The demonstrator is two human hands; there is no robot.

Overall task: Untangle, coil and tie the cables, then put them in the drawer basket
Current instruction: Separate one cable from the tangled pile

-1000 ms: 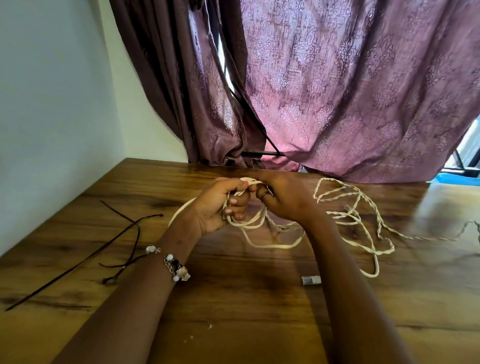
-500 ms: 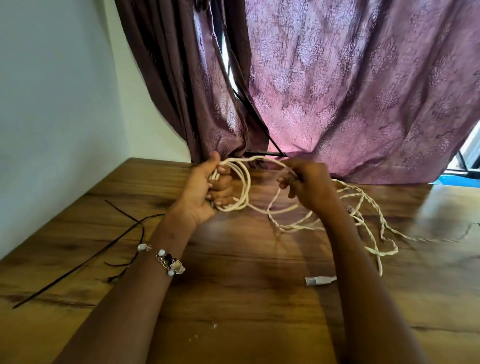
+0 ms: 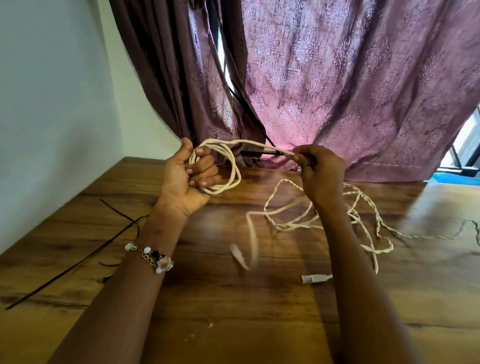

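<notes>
My left hand grips a small coil of cream cable, several loops held up above the wooden table. My right hand pinches the same cable at about the same height, and a strand runs taut between the hands. The rest of the cream cable lies twisted and tangled on the table under and right of my right forearm. One loose end swings blurred in the air below the hands. A clear plug lies on the table beside my right forearm.
Thin black cable ties lie on the table to the left, near the white wall. A purple curtain hangs behind the table's far edge. A window grille shows at the far right.
Both hands have risen from the table and drawn apart. The coil in my left hand has grown, and a loose end now swings beneath.
</notes>
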